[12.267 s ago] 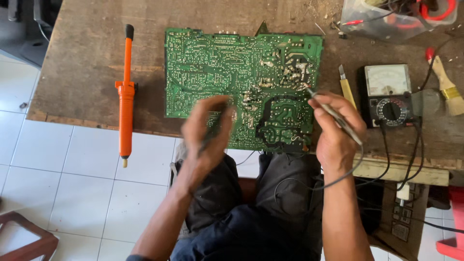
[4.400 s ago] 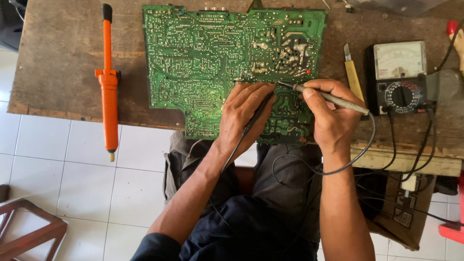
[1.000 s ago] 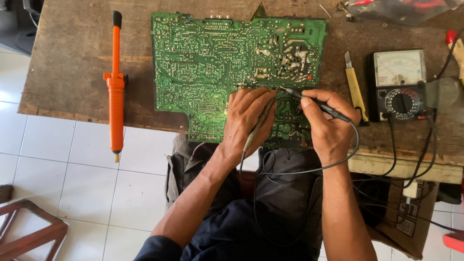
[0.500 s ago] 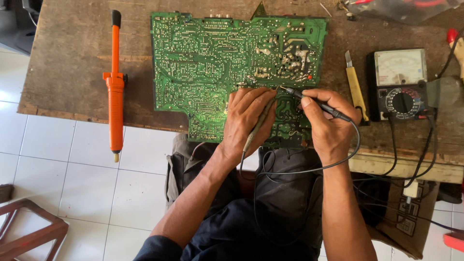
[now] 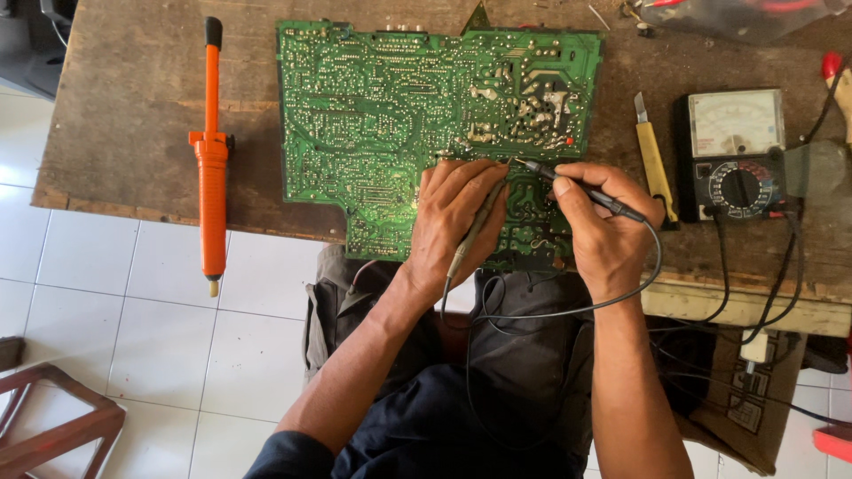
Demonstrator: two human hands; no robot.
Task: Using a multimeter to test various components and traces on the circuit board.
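Note:
A large green circuit board [image 5: 399,115] lies solder side up on a worn wooden table [image 5: 133,115]. My left hand [image 5: 457,217] rests on the board's near edge and holds a thin test probe [image 5: 472,232], tip pointing up at the board. My right hand [image 5: 603,226] grips a black test probe [image 5: 577,188] like a pen; its tip touches the board just right of my left fingers. Black leads run from both probes over my lap toward an analog multimeter [image 5: 735,153] at the right.
An orange desoldering pump [image 5: 211,160] lies left of the board, its tip past the table edge. A yellow utility knife [image 5: 655,160] sits between board and meter. A clear plastic bag [image 5: 737,18] is at the back right. A wooden chair [image 5: 44,426] stands lower left on white tiles.
Over the last second both hands and probes stay almost still on the board's lower right part. Earlier, both hands were lower on the board and shifted up to this spot.

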